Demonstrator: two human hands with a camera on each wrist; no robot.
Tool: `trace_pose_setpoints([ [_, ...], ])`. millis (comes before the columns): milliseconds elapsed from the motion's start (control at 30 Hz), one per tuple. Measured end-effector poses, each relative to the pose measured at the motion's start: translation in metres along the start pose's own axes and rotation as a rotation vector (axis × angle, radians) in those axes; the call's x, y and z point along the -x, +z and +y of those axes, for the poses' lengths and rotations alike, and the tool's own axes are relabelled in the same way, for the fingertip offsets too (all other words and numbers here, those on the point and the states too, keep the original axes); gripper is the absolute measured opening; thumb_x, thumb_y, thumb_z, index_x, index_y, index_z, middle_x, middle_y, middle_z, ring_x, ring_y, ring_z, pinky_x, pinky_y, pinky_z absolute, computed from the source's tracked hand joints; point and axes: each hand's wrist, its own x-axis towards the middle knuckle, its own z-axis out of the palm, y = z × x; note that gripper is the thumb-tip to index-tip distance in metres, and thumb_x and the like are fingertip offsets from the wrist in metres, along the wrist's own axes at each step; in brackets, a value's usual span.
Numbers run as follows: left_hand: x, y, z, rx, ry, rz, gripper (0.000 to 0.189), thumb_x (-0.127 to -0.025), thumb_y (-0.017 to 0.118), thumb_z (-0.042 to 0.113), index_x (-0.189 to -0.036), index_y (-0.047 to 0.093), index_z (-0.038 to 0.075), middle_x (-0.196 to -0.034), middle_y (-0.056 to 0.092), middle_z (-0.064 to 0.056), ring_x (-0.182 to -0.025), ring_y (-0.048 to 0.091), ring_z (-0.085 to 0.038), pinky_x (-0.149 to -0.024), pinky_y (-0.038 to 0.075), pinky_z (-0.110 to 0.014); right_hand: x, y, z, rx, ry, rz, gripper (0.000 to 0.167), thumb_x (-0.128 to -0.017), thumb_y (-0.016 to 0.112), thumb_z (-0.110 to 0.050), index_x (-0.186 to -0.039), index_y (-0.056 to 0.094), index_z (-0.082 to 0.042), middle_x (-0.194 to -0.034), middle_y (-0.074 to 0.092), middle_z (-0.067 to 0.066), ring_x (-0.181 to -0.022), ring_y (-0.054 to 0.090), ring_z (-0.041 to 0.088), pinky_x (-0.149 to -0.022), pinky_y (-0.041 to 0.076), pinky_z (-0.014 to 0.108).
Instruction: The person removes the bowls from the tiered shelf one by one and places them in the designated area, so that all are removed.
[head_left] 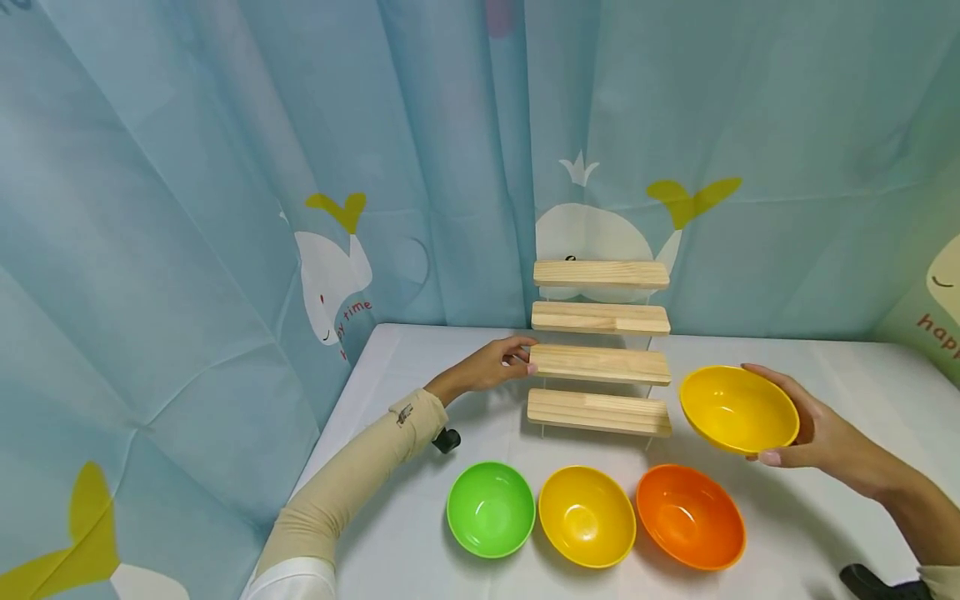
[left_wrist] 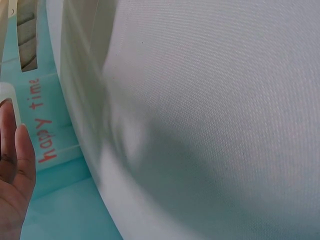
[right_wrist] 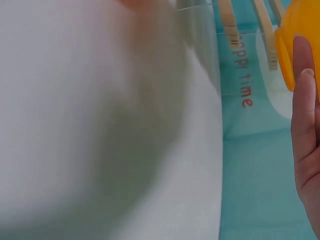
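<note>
A tiered rack point(head_left: 600, 363) with several pale wooden slats on clear supports stands at the back of the table. My left hand point(head_left: 501, 364) holds the left end of its second slat from the bottom, fingers at the rear and thumb at the front. To the right of the rack, my right hand point(head_left: 813, 429) grips a yellow bowl point(head_left: 738, 408) by its right side, raised and tilted. The right wrist view shows this bowl point(right_wrist: 300, 50) only in part. Along the front sit a green bowl point(head_left: 491, 510), a second yellow bowl point(head_left: 587, 517) and an orange bowl point(head_left: 691, 517).
A white cloth covers the table point(head_left: 405, 533). Behind it and along the left hangs a light blue curtain point(head_left: 450, 167) printed with whales. The row of bowls lies in front of the rack, between my forearms.
</note>
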Motion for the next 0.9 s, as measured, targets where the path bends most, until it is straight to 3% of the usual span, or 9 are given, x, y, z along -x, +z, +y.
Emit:
trace_pose_setpoints([
  [200, 0.001, 0.001, 0.000, -0.006, -0.003, 0.001, 0.054, -0.102, 0.061, 0.028, -0.152, 0.044, 0.014, -0.137, 0.058, -0.012, -0.121, 0.059, -0.024, -0.095, 0.052, -0.031, 0.013, -0.001, 0.012, 0.039, 0.097, 0.010, 0.095, -0.088, 0.068, -0.001, -0.160, 0.015, -0.034, -0.137, 0.036, -0.026, -0.104, 0.056, 0.002, -0.077, 0.061, 0.029],
  [533, 0.001, -0.001, 0.000, -0.003, 0.005, -0.001, 0.056, -0.102, 0.061, 0.029, -0.152, 0.043, 0.011, -0.137, 0.057, -0.012, -0.121, 0.058, -0.024, -0.096, 0.052, -0.033, 0.035, -0.002, 0.030, -0.013, 0.085, -0.043, 0.094, -0.088, 0.064, 0.004, -0.160, 0.014, -0.029, -0.139, 0.039, -0.023, -0.105, 0.058, 0.008, -0.077, 0.060, 0.027],
  [767, 0.000, 0.000, -0.001, 0.001, 0.010, -0.004, 0.055, -0.103, 0.060, 0.027, -0.152, 0.043, 0.011, -0.137, 0.056, -0.013, -0.121, 0.058, -0.024, -0.097, 0.051, -0.032, 0.045, -0.001, 0.041, 0.068, 0.196, -0.018, 0.090, -0.092, 0.068, -0.006, -0.152, 0.015, -0.048, -0.132, 0.035, -0.038, -0.104, 0.052, -0.002, -0.080, 0.058, 0.021],
  [900, 0.000, 0.000, -0.001, -0.004, 0.011, -0.002, 0.055, -0.103, 0.061, 0.027, -0.152, 0.043, 0.012, -0.137, 0.057, -0.012, -0.120, 0.058, -0.023, -0.096, 0.051, -0.031, 0.054, 0.001, 0.047, 0.091, 0.209, -0.017, 0.091, -0.091, 0.069, -0.007, -0.150, 0.016, -0.050, -0.131, 0.035, -0.042, -0.104, 0.051, -0.006, -0.079, 0.056, 0.017],
])
